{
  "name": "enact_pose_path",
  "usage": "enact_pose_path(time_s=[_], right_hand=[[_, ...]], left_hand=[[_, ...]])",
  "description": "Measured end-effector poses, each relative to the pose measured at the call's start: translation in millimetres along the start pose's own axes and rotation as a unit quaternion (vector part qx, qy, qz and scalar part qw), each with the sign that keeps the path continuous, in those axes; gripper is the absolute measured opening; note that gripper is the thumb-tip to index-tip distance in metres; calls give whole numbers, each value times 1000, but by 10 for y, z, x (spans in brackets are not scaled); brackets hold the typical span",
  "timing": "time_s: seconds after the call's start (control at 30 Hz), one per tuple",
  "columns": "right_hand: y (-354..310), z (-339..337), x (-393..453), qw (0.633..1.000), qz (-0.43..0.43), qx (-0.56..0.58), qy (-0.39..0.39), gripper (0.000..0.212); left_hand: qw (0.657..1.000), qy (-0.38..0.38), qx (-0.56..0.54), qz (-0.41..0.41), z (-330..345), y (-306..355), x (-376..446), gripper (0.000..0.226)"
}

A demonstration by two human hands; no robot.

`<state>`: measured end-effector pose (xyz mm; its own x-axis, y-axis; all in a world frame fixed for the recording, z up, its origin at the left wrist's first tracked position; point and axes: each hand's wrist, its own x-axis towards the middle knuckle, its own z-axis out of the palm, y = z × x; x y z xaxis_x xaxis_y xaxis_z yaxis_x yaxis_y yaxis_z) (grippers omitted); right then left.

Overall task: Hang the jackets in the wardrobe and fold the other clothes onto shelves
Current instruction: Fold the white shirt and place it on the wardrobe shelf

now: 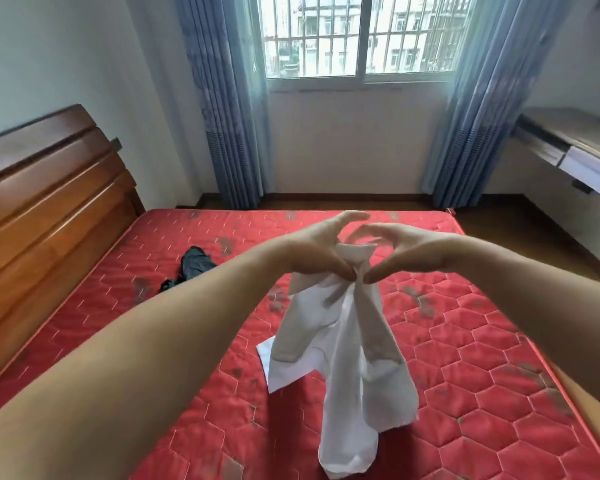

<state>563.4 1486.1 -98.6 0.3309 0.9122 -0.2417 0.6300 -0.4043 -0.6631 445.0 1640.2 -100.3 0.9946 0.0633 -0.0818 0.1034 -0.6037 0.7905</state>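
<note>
A white garment [347, 344] hangs bunched in the air over the red quilted mattress [482, 358]. Its top edge is pinched between my left hand [317, 249] and my right hand [407, 252], which meet close together, thumbs nearly touching. The cloth's lower end droops down to the mattress near the front edge. A dark crumpled garment [193, 266] lies on the mattress to the left, partly behind my left forearm. No wardrobe or shelves are in view.
A wooden headboard [45, 209] runs along the bed's left side. Blue curtains [229, 109] frame a barred window [357, 36] on the far wall. A wall-mounted desk with a drawer [582, 154] juts out at the right. Dark floor borders the bed on the far and right sides.
</note>
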Motion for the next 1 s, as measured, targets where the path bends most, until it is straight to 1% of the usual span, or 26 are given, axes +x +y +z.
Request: enact_pose_path(time_s=[0.07,0.1,0.13,0.17,0.23,0.27,0.33,0.4,0.47,0.5,0.57,0.63,0.67,0.7,0.73,0.77,0.8,0.83,0.9,0.93,0.97,1.0], right_hand=[[-35,-40,9,992,7,-127,-12,14],[-20,-80,20,986,7,-163,-14,10],[11,-125,29,987,9,-160,-12,11],[47,-176,23,993,8,-120,-4,13],[102,-290,-50,999,-4,34,29,45],[150,-345,-87,992,-20,125,30,55],[198,-432,-148,962,-61,266,-6,59],[219,-475,-187,947,-66,312,-24,64],[250,-487,-217,945,-48,322,-24,74],[264,-483,-239,950,-35,311,-18,77],[256,-485,-318,971,-8,239,-5,77],[240,-500,-422,994,38,105,0,70],[225,-508,-460,997,67,22,-10,62],[217,-496,-478,993,99,-63,-26,51],[205,-460,-475,980,127,-147,-39,41],[209,-406,-450,963,141,-223,-44,36],[227,-341,-418,949,140,-281,-41,33],[268,-271,-389,937,120,-328,-24,32],[414,-125,-347,911,36,-407,49,38],[495,-47,-336,903,3,-420,86,41],[562,27,-323,908,3,-406,106,43],[621,107,-305,921,33,-375,97,43]], left_hand=[[1000,1,-17,0,-12,-17,-53,91],[999,7,-36,0,-4,-33,-68,89],[999,18,-51,-4,5,-64,-80,86],[998,29,-54,-10,6,-97,-100,80],[999,30,-20,-33,-12,-201,-174,59],[998,11,5,-54,-32,-261,-224,44],[993,-33,43,-109,-55,-371,-301,19],[987,-40,72,-141,-62,-430,-328,12],[981,-23,125,-147,-110,-407,-307,14],[976,-3,165,-146,-160,-374,-300,18],[960,40,237,-142,-307,-289,-288,25],[938,63,317,-130,-438,-179,-279,34],[922,57,363,-122,-473,-111,-271,38],[910,39,395,-117,-481,-38,-259,37],[908,11,402,-118,-469,26,-246,34],[910,-19,395,-125,-442,76,-230,30],[910,-46,388,-138,-402,93,-217,28],[908,-66,388,-146,-353,81,-213,27],[906,-68,394,-142,-259,-62,-238,29],[913,-50,384,-129,-214,-174,-273,28],[928,-26,353,-117,-173,-310,-310,25],[949,-1,296,-109,-133,-447,-346,21]])
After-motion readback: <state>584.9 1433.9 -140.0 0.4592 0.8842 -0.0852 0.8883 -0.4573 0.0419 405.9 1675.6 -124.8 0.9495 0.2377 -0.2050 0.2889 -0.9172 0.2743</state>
